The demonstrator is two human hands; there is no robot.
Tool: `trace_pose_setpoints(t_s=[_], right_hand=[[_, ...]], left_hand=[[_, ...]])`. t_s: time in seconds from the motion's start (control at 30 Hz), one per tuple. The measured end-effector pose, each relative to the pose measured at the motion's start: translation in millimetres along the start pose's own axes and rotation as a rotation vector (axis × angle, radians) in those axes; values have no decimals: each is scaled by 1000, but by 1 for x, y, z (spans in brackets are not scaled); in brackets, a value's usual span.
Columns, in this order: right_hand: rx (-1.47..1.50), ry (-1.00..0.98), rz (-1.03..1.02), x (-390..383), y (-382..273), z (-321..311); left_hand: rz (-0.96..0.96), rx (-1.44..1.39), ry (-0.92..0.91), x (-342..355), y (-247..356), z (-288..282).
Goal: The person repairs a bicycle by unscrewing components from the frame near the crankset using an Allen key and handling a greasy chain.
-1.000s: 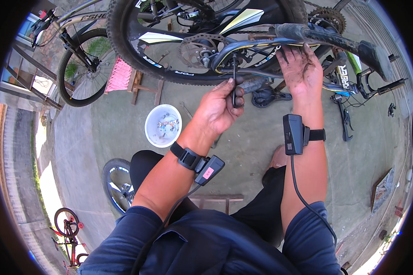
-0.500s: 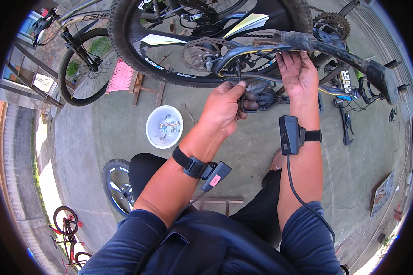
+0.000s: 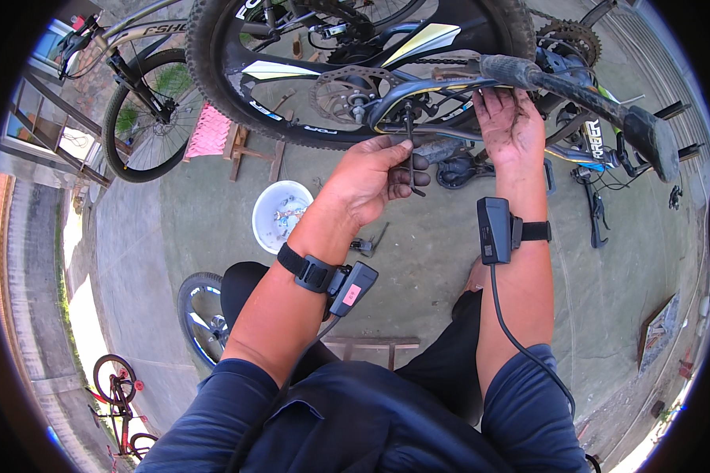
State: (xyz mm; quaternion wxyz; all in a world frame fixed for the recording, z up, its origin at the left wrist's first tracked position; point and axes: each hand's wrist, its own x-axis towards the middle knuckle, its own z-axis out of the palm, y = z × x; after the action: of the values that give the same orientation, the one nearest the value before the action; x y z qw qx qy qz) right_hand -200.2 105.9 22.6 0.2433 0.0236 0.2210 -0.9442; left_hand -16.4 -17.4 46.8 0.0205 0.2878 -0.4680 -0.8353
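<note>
My left hand [image 3: 383, 173] pinches a black hex key [image 3: 412, 169], which stands lengthwise up to the rear axle area of a bicycle frame [image 3: 442, 126], beside a brake disc [image 3: 339, 106]. Its short bent end points right, below my fingers. My right hand [image 3: 511, 134] is palm up, fingers apart and slightly bent, their tips touching the underside of the frame's stay. Just above lie a dark tubular part [image 3: 568, 87] and the wheel [image 3: 276, 118] with white and yellow spoke panels. Both hands are greasy.
A white bucket [image 3: 270, 213] with metal parts stands below left. Another bike [image 3: 138, 110], a pink woven seat [image 3: 207, 134], a loose wheel [image 3: 193, 315], a red bike [image 3: 118, 402], a black saddle [image 3: 454, 169], a brake lever [image 3: 596, 217] and a wooden frame [image 3: 371, 343] are around me.
My left hand and the hex key have shifted slightly right, with the key's bent end now showing below the fingers. My right hand has moved slightly down, staying at the frame.
</note>
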Motion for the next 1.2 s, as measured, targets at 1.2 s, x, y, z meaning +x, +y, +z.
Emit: trace_pose_setpoints(t_s=[1.2], right_hand=[[33,-54,19,0,1,-4]], left_hand=[[-120,132,-165,27,19,-15]])
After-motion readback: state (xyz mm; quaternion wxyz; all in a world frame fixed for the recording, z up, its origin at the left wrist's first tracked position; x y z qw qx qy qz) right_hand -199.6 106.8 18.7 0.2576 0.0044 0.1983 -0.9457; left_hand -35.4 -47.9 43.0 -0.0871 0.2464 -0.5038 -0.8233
